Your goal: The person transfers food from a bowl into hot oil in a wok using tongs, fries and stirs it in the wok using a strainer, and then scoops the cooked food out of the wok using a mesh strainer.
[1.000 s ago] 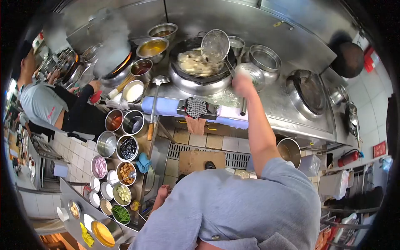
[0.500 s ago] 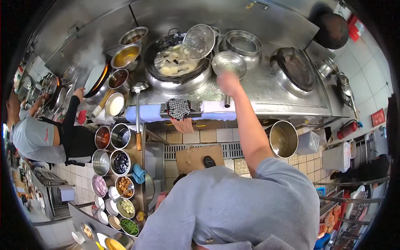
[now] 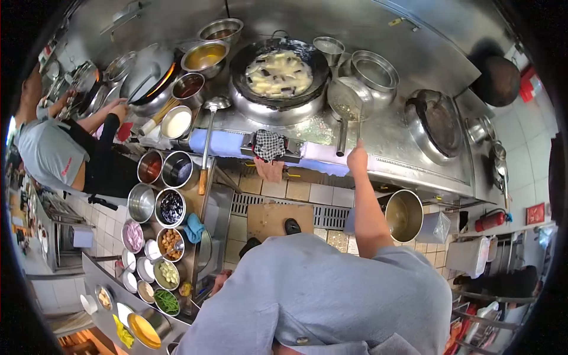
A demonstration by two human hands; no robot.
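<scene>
My right hand (image 3: 357, 160) is closed around the thin handle of a round mesh strainer (image 3: 348, 97). The strainer lies over a perforated ladle on the steel counter, whose thick metal handle (image 3: 342, 139) points toward me. Left of it, a large black wok (image 3: 321, 66) holds pale, dark-skinned pieces (image 3: 279, 74) in bubbling oil. Low at my left side, my left hand (image 3: 220, 282) shows only in part beside the ingredient stand; its fingers are too hidden to read.
Metal pots of ingredients (image 3: 171, 208) crowd the stand on my left. A long-handled ladle (image 3: 208, 136) rests across the counter edge. At far left a co-worker (image 3: 50, 151) works at another wok. A second wok (image 3: 435, 121) and a tall pot (image 3: 403, 216) are on the right.
My right hand has brought the mesh strainer from over the wok rightward onto the perforated ladle, moving toward me. The wok's contents show fully. The view has shifted; more of my left hand shows.
</scene>
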